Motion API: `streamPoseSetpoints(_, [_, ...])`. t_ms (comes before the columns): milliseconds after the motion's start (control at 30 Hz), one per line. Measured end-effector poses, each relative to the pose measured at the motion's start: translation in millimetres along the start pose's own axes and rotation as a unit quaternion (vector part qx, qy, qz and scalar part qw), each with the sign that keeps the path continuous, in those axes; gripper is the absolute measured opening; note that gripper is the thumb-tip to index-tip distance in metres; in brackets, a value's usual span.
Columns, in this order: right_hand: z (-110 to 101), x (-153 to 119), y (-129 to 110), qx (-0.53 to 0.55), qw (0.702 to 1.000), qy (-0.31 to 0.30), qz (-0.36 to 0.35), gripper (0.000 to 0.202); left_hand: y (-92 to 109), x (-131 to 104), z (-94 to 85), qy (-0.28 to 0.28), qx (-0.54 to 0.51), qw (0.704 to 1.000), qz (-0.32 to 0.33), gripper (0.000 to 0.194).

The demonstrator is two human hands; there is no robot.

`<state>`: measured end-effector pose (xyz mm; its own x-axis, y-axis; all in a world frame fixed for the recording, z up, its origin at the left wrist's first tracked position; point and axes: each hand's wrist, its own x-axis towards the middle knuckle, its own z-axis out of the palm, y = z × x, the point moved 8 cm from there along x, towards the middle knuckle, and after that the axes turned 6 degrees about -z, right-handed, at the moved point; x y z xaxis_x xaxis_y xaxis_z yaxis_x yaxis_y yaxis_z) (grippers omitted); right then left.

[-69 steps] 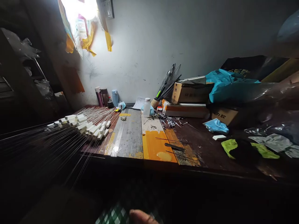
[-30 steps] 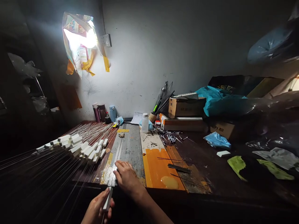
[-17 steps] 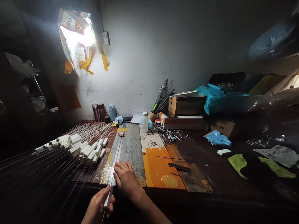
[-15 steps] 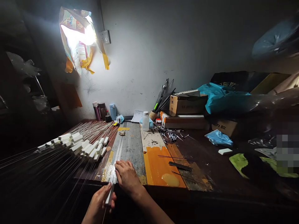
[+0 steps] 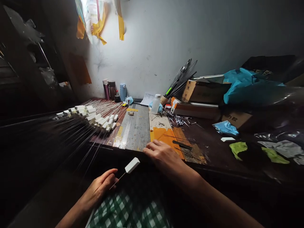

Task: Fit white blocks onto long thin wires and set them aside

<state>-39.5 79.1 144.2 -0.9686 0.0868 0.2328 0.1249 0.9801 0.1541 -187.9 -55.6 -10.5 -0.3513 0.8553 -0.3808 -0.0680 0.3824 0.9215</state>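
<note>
Below the bench edge, my left hand [image 5: 101, 186] is closed on a thin rod [image 5: 120, 177]. A white rectangular block [image 5: 132, 165] sits on the rod's upper end, tilted up to the right, clear of the fingers. My right hand [image 5: 163, 154] rests palm down at the front edge of the bench, over the edge of the orange tape [image 5: 163, 134]. Its fingers lie forward and hold nothing that I can see. To the left of a grey board [image 5: 137, 129], many similar white blocks on thin rods [image 5: 95, 120] lie fanned out.
A white-capped bottle [image 5: 155, 104], flasks [image 5: 123, 91] and a cup of dark rods [image 5: 163, 100] stand along the wall. Cardboard boxes [image 5: 201, 91] are stacked at back right. A blue mask [image 5: 225, 128], green cloths [image 5: 238, 149] and a dark strip [image 5: 181, 145] lie on the right.
The block has come off the board's front edge, down and to the right, on its rod in my left hand. My right hand has moved right, off the metal strip. The view has tilted down.
</note>
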Motion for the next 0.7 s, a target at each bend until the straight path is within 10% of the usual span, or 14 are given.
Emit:
streamPoseSetpoints(333, [75.1, -4.3, -128.0, 0.081, 0.991, 0.067, -0.083, 0.029, -48.9, -65.3, -19.0, 0.004, 0.049, 0.999, 0.013, 0.035])
streamPoseSetpoints(567, [142.4, -13.4, -147.6, 0.307, 0.950, 0.043, -0.044, 0.031, -247.0, -132.2, -180.5, 0.225, 0.055, 0.958, -0.166, 0.040])
streamPoseSetpoints(700, [187.2, -34.8, -142.5, 0.351, 0.936, -0.020, 0.006, 0.028, -354.7, -186.4, -224.8, 0.300, 0.062, 0.914, -0.268, 0.031])
